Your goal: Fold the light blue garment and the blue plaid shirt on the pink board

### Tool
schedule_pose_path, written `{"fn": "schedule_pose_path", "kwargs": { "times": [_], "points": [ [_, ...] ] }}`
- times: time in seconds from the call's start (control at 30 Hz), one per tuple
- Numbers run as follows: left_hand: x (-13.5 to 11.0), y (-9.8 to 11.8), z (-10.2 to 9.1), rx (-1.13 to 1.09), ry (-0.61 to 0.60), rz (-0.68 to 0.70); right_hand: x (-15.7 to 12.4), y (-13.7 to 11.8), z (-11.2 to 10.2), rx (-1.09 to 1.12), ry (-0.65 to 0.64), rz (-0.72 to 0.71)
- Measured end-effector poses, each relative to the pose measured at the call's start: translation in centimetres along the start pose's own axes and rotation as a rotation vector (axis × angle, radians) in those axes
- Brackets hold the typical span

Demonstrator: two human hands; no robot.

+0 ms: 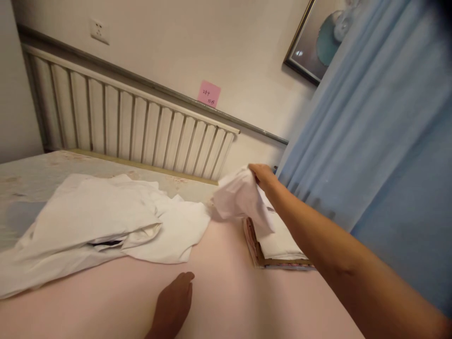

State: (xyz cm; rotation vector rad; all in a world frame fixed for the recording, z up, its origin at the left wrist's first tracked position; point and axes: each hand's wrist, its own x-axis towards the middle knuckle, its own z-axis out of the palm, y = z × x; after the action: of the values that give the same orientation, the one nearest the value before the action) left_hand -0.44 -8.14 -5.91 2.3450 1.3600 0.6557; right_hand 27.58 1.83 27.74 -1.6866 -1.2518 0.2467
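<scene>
My right hand [263, 176] reaches forward over the bed and grips a crumpled white cloth [240, 197], lifted just above a stack of folded cloths [278, 247] at the bed's right side. My left hand [174, 306] lies flat on the pink sheet [226, 292] near the bottom edge, fingers together and stretched out, holding nothing. A loose pile of white linen [102, 219] is spread across the bed to the left of both hands.
A slatted white headboard [130, 125] runs along the wall behind the bed, with a pink sticky note [209, 94] above it. A blue curtain [381, 122] hangs close on the right. A framed picture [318, 42] hangs on the wall.
</scene>
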Motion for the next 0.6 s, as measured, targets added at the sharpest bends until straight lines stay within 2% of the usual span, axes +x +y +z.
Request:
{"fn": "schedule_pose_path", "kwargs": {
  "times": [0.07,0.13,0.2,0.27,0.33,0.4,0.5,0.6],
  "points": [
    [0.0,0.0,0.0,-0.001,0.007,0.015,0.6,-3.6,3.6,0.121,0.012,-0.056],
    [0.0,-0.1,-0.1,0.001,0.012,0.027,0.5,-6.3,6.6,0.292,-0.049,-0.125],
    [0.0,0.0,0.0,0.003,0.004,0.031,0.2,-7.5,8.5,0.456,-0.211,-0.199],
    [0.0,-0.1,0.1,0.008,-0.004,0.023,-0.2,-6.7,8.9,0.361,-0.367,-0.219],
    [0.0,-0.1,0.2,0.013,0.003,0.019,-0.4,-4.2,7.8,0.041,-0.417,-0.161],
    [0.0,-0.2,0.4,0.014,0.017,0.025,-0.8,-0.2,5.4,-0.229,-0.388,-0.074],
    [0.0,-0.2,0.5,0.011,0.028,0.03,-2.4,6.8,0.3,-0.542,-0.32,0.063],
    [0.1,-0.3,0.6,0.009,0.044,0.027,-5.1,13.5,-5.1,-0.855,-0.245,0.211]
  ]
}}
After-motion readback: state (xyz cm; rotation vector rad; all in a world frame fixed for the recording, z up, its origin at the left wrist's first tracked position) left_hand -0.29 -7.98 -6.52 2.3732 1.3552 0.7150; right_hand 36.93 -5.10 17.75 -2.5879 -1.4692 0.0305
